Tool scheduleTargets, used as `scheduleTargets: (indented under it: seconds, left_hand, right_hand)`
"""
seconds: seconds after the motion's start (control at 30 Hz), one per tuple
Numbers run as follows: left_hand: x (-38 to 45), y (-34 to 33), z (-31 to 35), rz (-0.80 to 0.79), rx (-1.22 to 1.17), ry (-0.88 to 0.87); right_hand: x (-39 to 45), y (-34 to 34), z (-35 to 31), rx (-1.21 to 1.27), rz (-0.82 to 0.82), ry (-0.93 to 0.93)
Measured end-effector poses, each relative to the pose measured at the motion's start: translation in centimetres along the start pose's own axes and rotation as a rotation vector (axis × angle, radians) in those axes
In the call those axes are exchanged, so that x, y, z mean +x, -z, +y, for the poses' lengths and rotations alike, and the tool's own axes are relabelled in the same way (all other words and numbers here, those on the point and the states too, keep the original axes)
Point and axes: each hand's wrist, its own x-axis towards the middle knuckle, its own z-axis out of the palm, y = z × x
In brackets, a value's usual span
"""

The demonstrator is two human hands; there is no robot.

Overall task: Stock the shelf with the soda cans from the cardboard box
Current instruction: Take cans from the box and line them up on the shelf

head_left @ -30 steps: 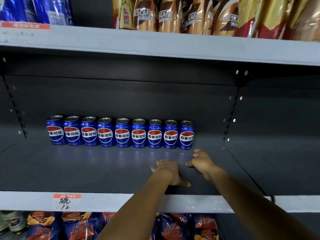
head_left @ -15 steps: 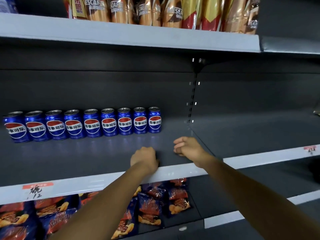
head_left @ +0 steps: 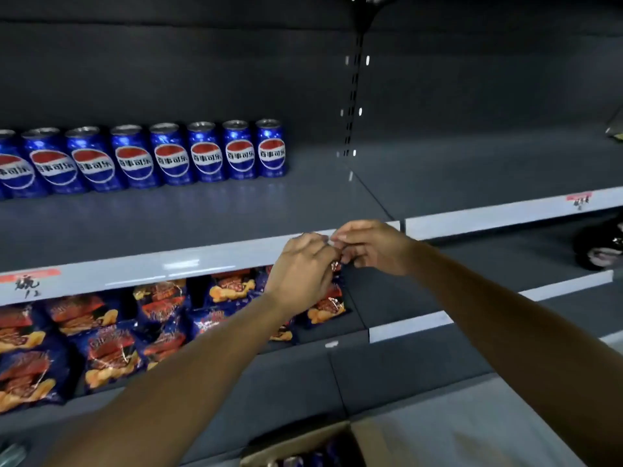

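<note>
Eight blue soda cans [head_left: 168, 156] show fully in a row at the back of the shelf [head_left: 188, 257], with a ninth cut by the frame edge, all upright, shoulder to shoulder, well beyond and to the left of our fingers. We see our left hand [head_left: 303, 267] and right hand [head_left: 374, 247] brought together in front of the shelf's pale front edge, fingertips meeting. The fingers of both hands are curled, and we cannot tell whether they pinch anything small between them or simply touch; blur hides that spot. Below our left hand, on the next shelf down, lie blue snack bags [head_left: 111, 335] with orange and red print, spreading away to the left. Nearest us, under both forearms at the bottom edge of the view, sits the cardboard box [head_left: 303, 443], open, with blue can tops just visible inside. Left of our fingers, a red-and-white price tag [head_left: 30, 281] sticks to the shelf edge; another tag [head_left: 580, 200] sits far to the right on the neighbouring shelf section.
</note>
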Motion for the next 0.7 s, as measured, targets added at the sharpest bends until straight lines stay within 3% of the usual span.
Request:
scheduleTargets:
  seconds: [0.27, 0.4, 0.5, 0.7]
  left_hand:
    - [-5.0, -7.5, 1.4, 0.110, -0.026, -0.112]
    - [-9.1, -12.4, 1.5, -0.078, -0.095, -0.058]
    - [-12.7, -16.5, 1.4, -0.247, -0.136, 0.068]
    - [-20.8, -23.4, 1.5, -0.440, -0.208, 0.340]
  right_hand:
    - [-0.9, 1.2, 6.9, 0.270, -0.173, -0.099]
    - [-0.8, 1.2, 13.7, 0.307, -0.218, -0.274]
    - [-0.8, 0.1, 19.5, 0.310, -0.114, -0.429]
    - [-1.6, -4.3, 32.6, 0.369, 0.044, -0.688]
